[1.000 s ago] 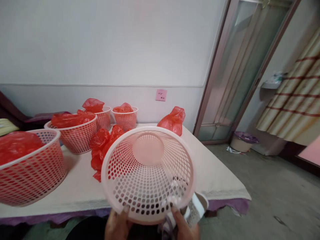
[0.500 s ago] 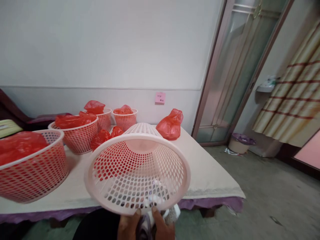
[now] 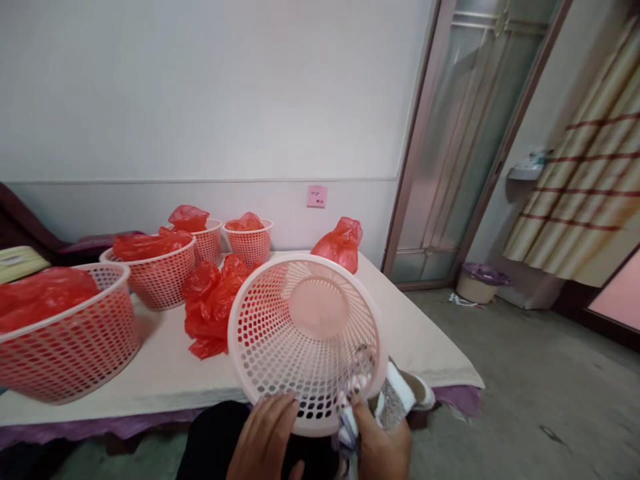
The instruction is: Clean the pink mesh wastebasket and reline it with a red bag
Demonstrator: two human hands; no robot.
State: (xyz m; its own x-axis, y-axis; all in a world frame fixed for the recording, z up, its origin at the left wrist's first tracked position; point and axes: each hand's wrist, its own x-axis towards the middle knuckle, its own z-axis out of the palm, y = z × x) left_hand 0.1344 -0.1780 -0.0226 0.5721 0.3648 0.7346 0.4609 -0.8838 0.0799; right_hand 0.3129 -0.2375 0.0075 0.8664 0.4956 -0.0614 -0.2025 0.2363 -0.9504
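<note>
A pale pink plastic mesh basket (image 3: 319, 310) is tipped with its mouth toward me, at the front edge of the bed. My left hand (image 3: 267, 433) lies against its lower left rim, fingers stretched out and close together. At the lower right rim, my right hand (image 3: 383, 443) is closed on a bunched white, grey and purple cloth (image 3: 395, 397), its thumb near the rim. The cloth hangs partly behind the basket and shows through the mesh. Left of the basket lies a crumpled red plastic bag (image 3: 213, 307).
Baskets with red bags in them stand to the left, the nearest (image 3: 75, 347) being large. Another red bag (image 3: 340, 243) sits at the back right of the bed (image 3: 430, 340). A pink note (image 3: 317, 197) is on the wall. A bin (image 3: 477, 283) stands on the floor.
The basket has swung to the right and its mouth has turned up, showing its bottom. My hands have moved apart, the right one rightward with the cloth. More of the red bag shows.
</note>
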